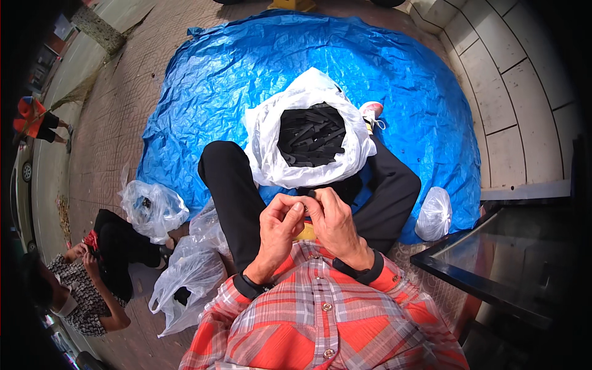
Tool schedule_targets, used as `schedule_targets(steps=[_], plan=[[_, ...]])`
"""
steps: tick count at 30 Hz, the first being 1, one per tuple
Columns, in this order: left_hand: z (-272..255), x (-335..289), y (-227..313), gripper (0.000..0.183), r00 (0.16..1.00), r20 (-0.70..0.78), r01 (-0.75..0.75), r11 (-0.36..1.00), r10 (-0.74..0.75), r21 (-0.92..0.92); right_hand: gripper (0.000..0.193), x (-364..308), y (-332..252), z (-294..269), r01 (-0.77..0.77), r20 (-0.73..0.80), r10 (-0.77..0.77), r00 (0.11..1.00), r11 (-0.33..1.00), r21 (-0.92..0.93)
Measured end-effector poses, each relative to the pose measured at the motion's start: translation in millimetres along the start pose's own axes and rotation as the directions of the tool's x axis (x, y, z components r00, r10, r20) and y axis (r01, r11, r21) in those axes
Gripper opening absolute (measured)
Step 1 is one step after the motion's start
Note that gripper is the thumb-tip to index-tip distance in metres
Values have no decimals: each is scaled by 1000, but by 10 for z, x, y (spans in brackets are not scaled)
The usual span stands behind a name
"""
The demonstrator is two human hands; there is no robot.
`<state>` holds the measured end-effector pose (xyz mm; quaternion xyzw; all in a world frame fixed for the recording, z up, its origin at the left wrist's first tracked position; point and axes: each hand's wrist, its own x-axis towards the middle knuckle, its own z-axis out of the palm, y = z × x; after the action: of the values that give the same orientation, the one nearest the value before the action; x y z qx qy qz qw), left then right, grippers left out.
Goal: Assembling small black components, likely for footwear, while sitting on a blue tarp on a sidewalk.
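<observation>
My left hand (277, 228) and my right hand (336, 223) meet in front of my chest, fingertips pinched together. A small black piece (311, 193) shows at the fingers of my right hand; its kind is too small to make out. Whatever lies between my left thumb and fingers is mostly hidden. Just beyond my hands, between my bent legs, an open white plastic bag (265, 139) stands with its rim rolled outward. Many flat, black, strip-like pieces (312, 134) fill it.
Under the bag spreads a blue tarp (203, 80). Clear plastic bags (191, 271) lie at my left, near a seated person (92, 283) handling something red. On the right are a tied white bag (434, 216), a dark glossy panel (493, 253) and a tiled wall (524, 117).
</observation>
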<state>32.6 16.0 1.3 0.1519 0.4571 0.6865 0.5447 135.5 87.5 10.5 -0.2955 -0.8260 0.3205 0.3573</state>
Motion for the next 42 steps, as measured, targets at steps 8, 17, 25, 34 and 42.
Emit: schedule_targets(steps=[8, 17, 25, 34, 42], plan=[[71, 11, 139, 12, 998, -9, 52, 983, -55, -174, 13, 16, 36, 51, -84, -88, 94, 992, 990, 115], [116, -10, 209, 10, 984, -36, 172, 985, -173, -24, 21, -9, -68, -7, -471, 139, 491, 860, 660, 585], [86, 4, 193, 10, 989, -29, 142, 990, -143, -8, 19, -66, -62, 36, -495, 203, 564, 801, 431, 754], [90, -10, 271, 9, 980, -25, 197, 980, -196, 15, 18, -79, -103, 43, -481, 249, 596, 763, 267, 835], [108, -50, 301, 7, 978, -46, 206, 976, -203, 68, 17, -124, -141, 21, -482, 252, 593, 765, 266, 835]])
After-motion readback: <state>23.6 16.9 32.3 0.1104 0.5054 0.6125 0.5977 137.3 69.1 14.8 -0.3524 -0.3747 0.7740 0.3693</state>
